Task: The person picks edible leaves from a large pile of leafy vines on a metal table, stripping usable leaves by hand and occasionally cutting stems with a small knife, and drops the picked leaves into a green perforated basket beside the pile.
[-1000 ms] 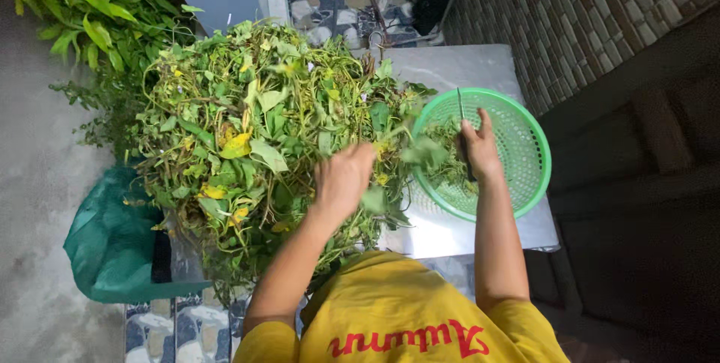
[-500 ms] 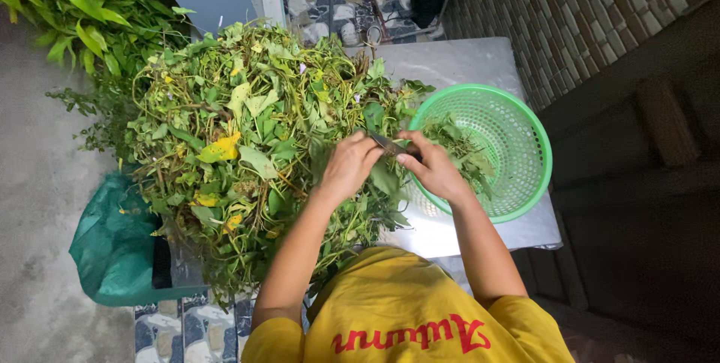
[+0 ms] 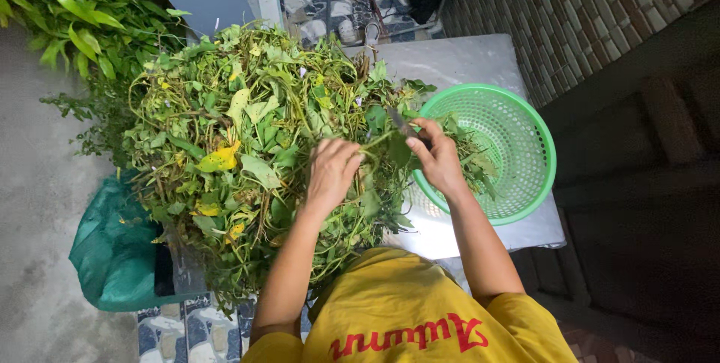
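Gripping stem (image 3: 377, 140): left hand (image 3: 331, 172) | right hand (image 3: 437, 160) clasping knife (image 3: 398, 122), handle hidden

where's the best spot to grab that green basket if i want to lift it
Probably the bare far-right rim of the green basket, coming from the right. The rim is a firm raised lip there, while the near-left edge is covered by leafy stems and the right hand.

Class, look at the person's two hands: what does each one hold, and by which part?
The right hand grips a small knife by its handle, blade pointing away. The left hand pinches a green stem from the leafy pile.
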